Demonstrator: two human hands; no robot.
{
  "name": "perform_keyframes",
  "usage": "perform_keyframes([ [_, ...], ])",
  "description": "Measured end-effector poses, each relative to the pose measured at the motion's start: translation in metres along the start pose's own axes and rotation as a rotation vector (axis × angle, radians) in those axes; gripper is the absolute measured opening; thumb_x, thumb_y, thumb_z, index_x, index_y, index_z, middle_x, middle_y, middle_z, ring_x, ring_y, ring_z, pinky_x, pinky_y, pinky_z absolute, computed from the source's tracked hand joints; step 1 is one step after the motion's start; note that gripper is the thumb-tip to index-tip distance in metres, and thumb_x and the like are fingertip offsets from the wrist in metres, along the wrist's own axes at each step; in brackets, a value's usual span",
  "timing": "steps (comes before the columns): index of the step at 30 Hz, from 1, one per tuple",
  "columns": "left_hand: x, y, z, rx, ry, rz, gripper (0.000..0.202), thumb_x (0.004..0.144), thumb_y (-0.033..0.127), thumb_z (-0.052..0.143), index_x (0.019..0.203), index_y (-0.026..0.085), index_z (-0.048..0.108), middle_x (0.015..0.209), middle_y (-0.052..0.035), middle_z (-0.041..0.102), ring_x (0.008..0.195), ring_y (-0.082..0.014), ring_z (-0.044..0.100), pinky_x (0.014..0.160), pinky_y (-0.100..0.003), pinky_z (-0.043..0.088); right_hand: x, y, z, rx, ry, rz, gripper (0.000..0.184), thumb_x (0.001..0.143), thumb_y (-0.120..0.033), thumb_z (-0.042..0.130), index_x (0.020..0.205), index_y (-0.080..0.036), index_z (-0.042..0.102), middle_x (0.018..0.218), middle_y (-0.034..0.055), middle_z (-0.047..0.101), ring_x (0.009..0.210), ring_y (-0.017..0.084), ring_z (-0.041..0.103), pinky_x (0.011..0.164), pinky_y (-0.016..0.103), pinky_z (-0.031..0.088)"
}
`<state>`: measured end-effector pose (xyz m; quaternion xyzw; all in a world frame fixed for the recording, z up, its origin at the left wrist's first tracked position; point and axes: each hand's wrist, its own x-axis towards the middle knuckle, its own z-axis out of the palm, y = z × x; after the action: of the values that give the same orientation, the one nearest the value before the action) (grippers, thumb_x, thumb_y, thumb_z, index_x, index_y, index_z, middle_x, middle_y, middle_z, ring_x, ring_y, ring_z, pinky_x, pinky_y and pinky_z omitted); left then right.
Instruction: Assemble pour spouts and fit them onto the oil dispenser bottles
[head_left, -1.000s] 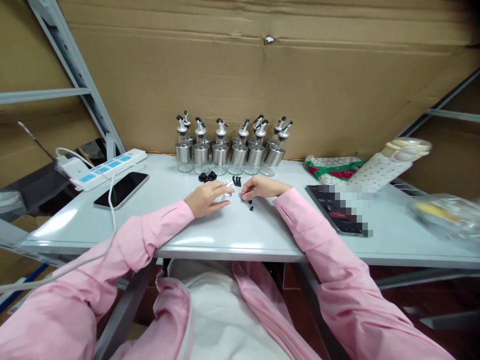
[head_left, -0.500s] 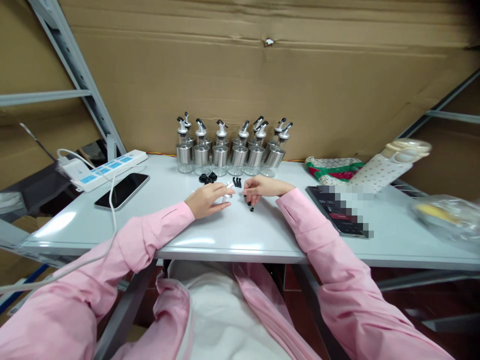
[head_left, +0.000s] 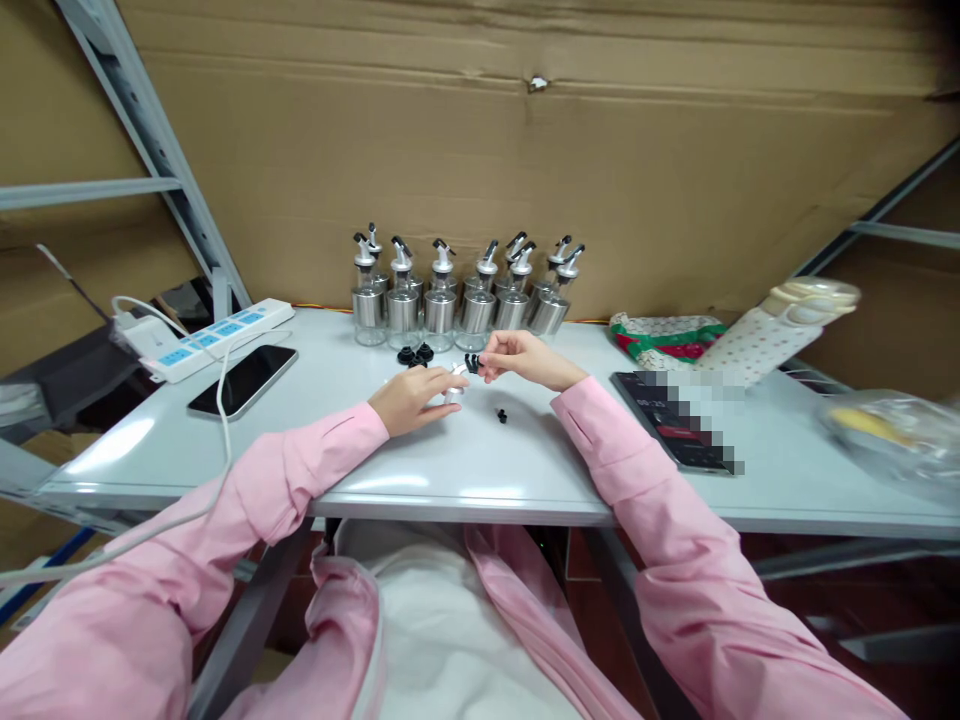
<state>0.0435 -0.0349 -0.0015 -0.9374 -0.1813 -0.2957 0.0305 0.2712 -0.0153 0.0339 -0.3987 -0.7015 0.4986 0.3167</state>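
Observation:
My left hand (head_left: 411,400) rests on the table, its fingers and thumb closed around a silver pourer spout (head_left: 454,388). Beyond the spout lies a small row of black plastic pieces (head_left: 472,363). At the right end of that row, the pinched fingertips of my right hand (head_left: 521,358) are on one of the pieces; its far side is hidden. A loose small black part (head_left: 502,415) lies nearer to me. Several black stoppers (head_left: 416,354) sit together behind my left hand.
Glass and steel oil bottles (head_left: 439,312) with pourers stand in rows at the back. A phone (head_left: 244,381) and power strip (head_left: 217,338) are at left, with a white cable crossing my left sleeve. Another phone (head_left: 667,420), a dotted bottle (head_left: 765,335) and a plastic bag (head_left: 900,435) lie right.
My right hand has moved up and slightly left, from the loose black parts near the front to the black row. My left hand stays on the spout.

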Motion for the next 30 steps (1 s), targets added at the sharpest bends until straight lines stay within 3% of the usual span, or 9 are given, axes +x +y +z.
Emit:
perform_keyframes([
  [5,0.0,0.0,0.0,-0.001,0.009,0.016,0.027,0.088,0.034,0.044,0.107,0.016,0.052,0.094,-0.0059,0.063,0.081,-0.0145,0.058,0.074,-0.025,0.043,0.0,-0.005,0.011,0.084,0.039,-0.13,0.028,0.065,-0.036,0.07,0.068,-0.014,0.053,0.058,-0.0034,0.059,0.053,0.006,0.052,0.057,0.022,0.042],
  [9,0.001,0.001,-0.001,0.006,-0.015,0.016,0.028,0.089,0.035,0.042,0.107,0.016,0.052,0.091,-0.0061,0.063,0.08,-0.0142,0.058,0.073,-0.026,0.041,0.001,-0.001,0.015,0.067,-0.013,-0.098,0.026,0.067,-0.036,0.069,0.071,-0.013,0.057,0.054,-0.0054,0.054,0.051,0.004,0.047,0.054,0.02,0.037],
  [16,0.001,0.001,0.0,-0.014,-0.016,0.036,0.029,0.089,0.036,0.042,0.108,0.016,0.051,0.092,-0.0057,0.063,0.079,-0.0134,0.059,0.073,-0.025,0.041,-0.001,-0.004,0.024,0.216,-0.103,0.01,0.031,0.062,-0.039,0.072,0.07,-0.014,0.056,0.059,-0.0039,0.058,0.055,0.006,0.054,0.061,0.024,0.045],
  [30,0.0,0.001,0.0,-0.048,-0.085,0.006,0.032,0.089,0.039,0.04,0.109,0.016,0.05,0.096,-0.0054,0.064,0.08,-0.013,0.06,0.075,-0.024,0.04,-0.001,-0.004,0.023,0.219,-0.078,-0.027,0.033,0.059,-0.036,0.075,0.062,-0.013,0.051,0.052,-0.0039,0.059,0.047,0.006,0.054,0.053,0.021,0.042],
])
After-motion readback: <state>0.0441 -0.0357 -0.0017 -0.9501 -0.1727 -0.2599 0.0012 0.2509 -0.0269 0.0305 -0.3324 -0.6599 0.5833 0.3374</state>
